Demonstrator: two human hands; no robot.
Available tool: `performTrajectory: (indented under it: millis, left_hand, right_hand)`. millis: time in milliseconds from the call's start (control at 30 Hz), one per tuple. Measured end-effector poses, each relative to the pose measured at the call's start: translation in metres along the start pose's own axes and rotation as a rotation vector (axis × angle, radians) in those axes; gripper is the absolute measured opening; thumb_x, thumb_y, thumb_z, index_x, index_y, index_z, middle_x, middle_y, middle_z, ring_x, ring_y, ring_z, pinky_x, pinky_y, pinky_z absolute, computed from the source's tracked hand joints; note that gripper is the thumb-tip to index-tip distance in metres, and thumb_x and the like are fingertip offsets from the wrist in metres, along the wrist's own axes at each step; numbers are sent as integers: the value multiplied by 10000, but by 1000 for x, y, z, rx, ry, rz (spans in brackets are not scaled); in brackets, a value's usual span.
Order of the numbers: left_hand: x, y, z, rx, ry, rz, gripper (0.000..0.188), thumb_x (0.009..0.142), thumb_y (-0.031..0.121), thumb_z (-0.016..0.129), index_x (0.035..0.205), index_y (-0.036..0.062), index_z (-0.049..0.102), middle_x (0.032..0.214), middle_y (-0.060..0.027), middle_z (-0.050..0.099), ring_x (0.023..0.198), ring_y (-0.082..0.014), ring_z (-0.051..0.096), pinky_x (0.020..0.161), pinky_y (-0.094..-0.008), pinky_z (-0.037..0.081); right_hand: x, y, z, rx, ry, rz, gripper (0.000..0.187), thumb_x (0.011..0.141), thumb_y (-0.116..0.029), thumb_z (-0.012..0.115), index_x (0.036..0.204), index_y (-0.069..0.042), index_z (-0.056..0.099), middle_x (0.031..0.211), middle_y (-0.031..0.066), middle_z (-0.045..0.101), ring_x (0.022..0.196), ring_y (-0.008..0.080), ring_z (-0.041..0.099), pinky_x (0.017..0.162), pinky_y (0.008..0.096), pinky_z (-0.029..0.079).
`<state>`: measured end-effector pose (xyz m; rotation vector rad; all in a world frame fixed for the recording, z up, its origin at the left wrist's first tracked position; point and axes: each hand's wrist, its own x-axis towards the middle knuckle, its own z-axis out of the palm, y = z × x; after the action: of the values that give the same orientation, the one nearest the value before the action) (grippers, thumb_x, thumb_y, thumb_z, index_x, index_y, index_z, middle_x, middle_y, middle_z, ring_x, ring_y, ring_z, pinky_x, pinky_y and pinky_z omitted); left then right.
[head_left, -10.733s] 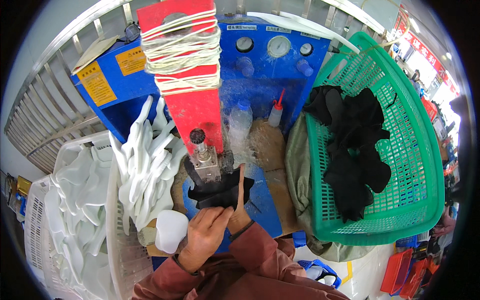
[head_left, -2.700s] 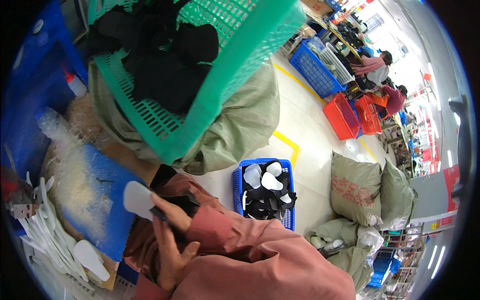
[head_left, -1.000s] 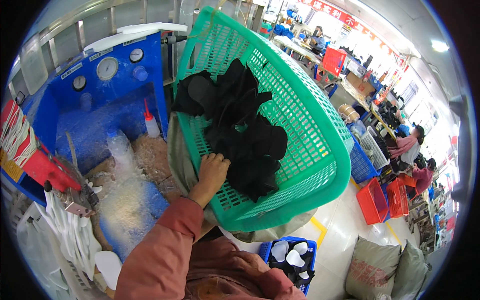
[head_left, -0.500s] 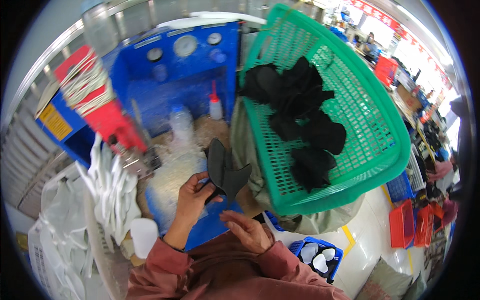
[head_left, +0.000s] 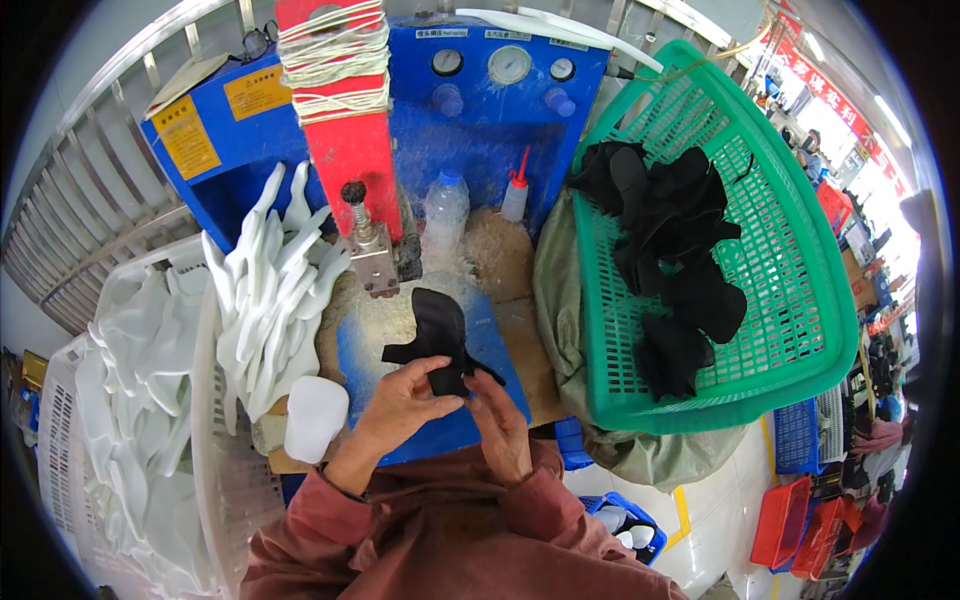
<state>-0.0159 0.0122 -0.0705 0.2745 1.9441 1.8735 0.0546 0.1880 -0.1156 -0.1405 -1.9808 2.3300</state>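
Above the blue work surface (head_left: 490,340), both hands have hold of one black shoe upper (head_left: 440,325), a soft curved piece with a pointed flap to each side. My left hand (head_left: 405,405) pinches its lower edge between thumb and fingers. From the right, my right hand (head_left: 500,428) closes its fingertips on the lower right corner. Just beyond the upper hangs the metal head (head_left: 372,262) of a red machine arm (head_left: 345,150) wound with pale cord. More black pieces (head_left: 665,240) lie heaped in a green basket (head_left: 800,340) at the right.
Left of the surface stand a bundle of white curved pieces (head_left: 270,300) and a white crate (head_left: 205,430) of similar ones. A white rounded pad (head_left: 316,418) lies nearby. Behind are a clear bottle (head_left: 446,205), a red-tipped bottle (head_left: 515,195) and a blue gauge panel (head_left: 410,60).
The upper has turned, one flap now pointing left. My right hand has come up from beside it and taken its lower right corner. The whole view has swung left.
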Motion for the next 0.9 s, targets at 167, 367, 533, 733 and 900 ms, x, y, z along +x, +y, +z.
performTrajectory:
  millis: [167, 367, 533, 733, 900]
  left_hand:
    - [-2, 2, -8, 132, -23, -27, 612, 849, 88, 830, 1395, -2, 570, 893, 15, 647, 838, -54, 590, 718, -227, 508]
    - [-12, 6, 3, -363, -74, -52, 469, 935, 57, 735, 1369, -14, 574, 1003, -50, 703, 929, -128, 688, 793, -269, 571]
    - [-12, 15, 1, -60, -27, -316, 202, 1024, 173, 646, 1116, 12, 725, 1044, -70, 729, 903, -120, 700, 736, -259, 578]
    - [-31, 18, 13, 933, 366, 558, 139, 803, 207, 775, 930, 151, 789, 897, -28, 591, 918, -257, 606, 798, -396, 501]
    - [-33, 20, 7, 849, 359, 660, 115, 809, 169, 784, 910, 115, 771, 999, -49, 634, 992, -294, 611, 852, -412, 490]
  right_hand:
    - [7, 2, -5, -385, 44, -213, 396, 1037, -84, 565, 1416, 25, 538, 1371, 131, 562, 1209, 169, 568, 980, 292, 493]
    - [16, 12, -5, 78, 69, 25, 338, 1054, -132, 566, 1339, 44, 609, 1247, 110, 652, 1147, 187, 606, 959, 310, 504]
    - [9, 18, -14, 115, -112, 156, 399, 1085, -237, 534, 1344, 52, 623, 1288, 102, 657, 1199, 191, 588, 1059, 345, 456]
    - [14, 30, -6, 313, -197, 55, 516, 1092, -287, 502, 1426, 106, 508, 1390, 153, 586, 1239, 226, 571, 1094, 368, 440]
    - [12, 37, -10, 564, -187, 99, 430, 1072, -237, 521, 1361, 78, 571, 1295, 162, 648, 1158, 268, 624, 1002, 403, 505]
